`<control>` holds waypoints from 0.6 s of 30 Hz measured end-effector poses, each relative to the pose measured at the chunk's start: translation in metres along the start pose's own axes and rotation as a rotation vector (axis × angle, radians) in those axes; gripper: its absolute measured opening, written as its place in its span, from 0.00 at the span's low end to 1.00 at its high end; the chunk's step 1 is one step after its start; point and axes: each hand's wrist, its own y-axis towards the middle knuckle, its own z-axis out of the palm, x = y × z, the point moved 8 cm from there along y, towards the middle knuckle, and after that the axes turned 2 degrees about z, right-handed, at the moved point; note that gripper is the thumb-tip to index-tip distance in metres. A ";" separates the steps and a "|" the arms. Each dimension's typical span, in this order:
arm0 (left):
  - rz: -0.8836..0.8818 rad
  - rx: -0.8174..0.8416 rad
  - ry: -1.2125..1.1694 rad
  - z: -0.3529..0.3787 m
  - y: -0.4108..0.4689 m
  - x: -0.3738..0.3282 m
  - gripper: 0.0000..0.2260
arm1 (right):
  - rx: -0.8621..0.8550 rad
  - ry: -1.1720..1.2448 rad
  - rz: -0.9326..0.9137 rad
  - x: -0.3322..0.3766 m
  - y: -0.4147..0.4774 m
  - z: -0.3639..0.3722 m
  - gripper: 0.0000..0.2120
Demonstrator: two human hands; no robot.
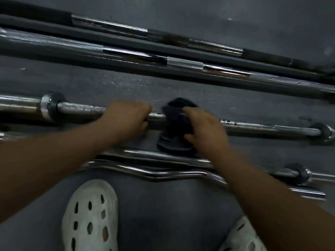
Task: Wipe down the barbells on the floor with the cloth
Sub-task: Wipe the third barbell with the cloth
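A chrome straight barbell (pixel 262 128) lies across the middle of the grey floor, with collars near both ends. My left hand (pixel 126 116) grips its shaft left of centre. A dark cloth (pixel 175 124) is wrapped over the same shaft, and my right hand (pixel 204 127) holds the cloth around the bar. The cloth's lower part drapes onto the floor. Two longer barbells (pixel 184 63) lie farther away, their chrome showing rust-coloured patches.
A curved chrome curl bar (pixel 163 173) and another bar (pixel 159 155) lie between the wiped barbell and my feet. White perforated clogs (pixel 90 218) stand on the floor at the bottom. The far top bar (pixel 112 26) has dark ends.
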 end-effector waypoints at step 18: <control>-0.134 0.575 -0.427 0.026 0.018 0.014 0.07 | -0.106 0.091 0.086 0.038 0.009 0.011 0.20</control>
